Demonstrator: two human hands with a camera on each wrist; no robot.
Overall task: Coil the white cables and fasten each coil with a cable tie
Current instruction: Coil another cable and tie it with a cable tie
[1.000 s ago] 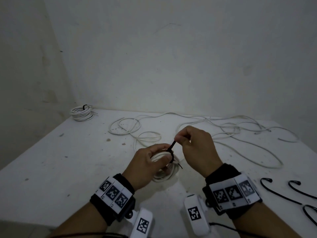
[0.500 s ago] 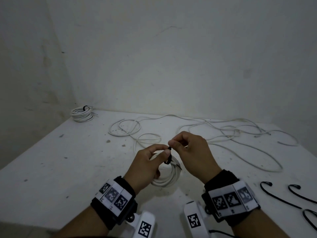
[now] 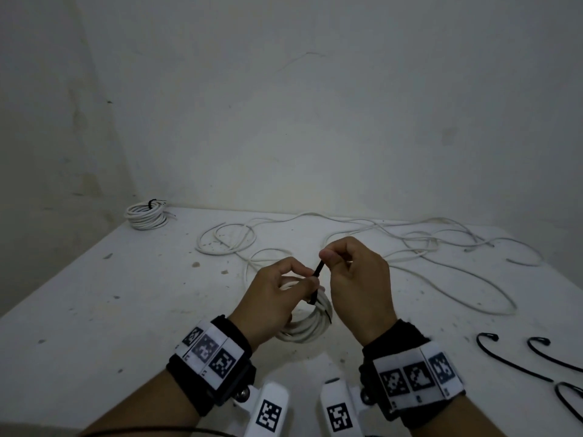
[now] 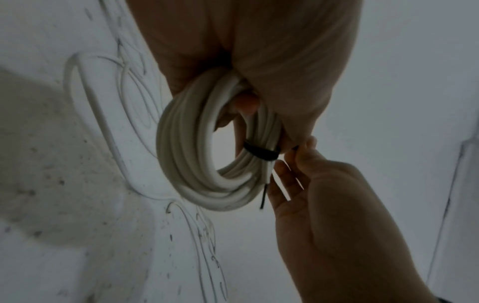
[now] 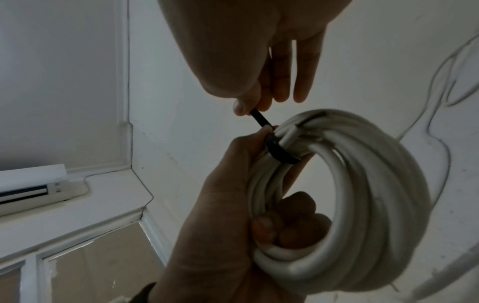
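- Bare grey walls enclose the white speckled surface (image 3: 94,294); nothing on them bears on the work.
- Far left corner: one small round coil of white cable bound with a black tie (image 3: 145,214) lies finished, judged a fair standard for tightness.
- Left hand (image 3: 274,301) grips the round coil of white cable in hand (image 3: 310,326), held just above the surface at centre, fingers curled through the ring and thumb pressed at the tie's head.
- Black plastic cable tie (image 5: 281,152) already wraps the bundle of turns; its free tail runs up to the right.
- Right hand (image 3: 356,279) pinches that tail between thumb and forefinger, remaining fingers loosely extended.
- Judgement: step in hand is cinching. Pull along the line of the tail, not sideways, while the left thumb braces the head, so turns do not slip out or the band ride askew.
- One short cable end (image 5: 287,137) protrudes beside the band; it should be kept under it.
- Loose long white cables (image 3: 410,247) sprawl beyond and to the right, uncoiled.
- Near right edge: spare black curved cable ties (image 3: 517,361) lie ready.
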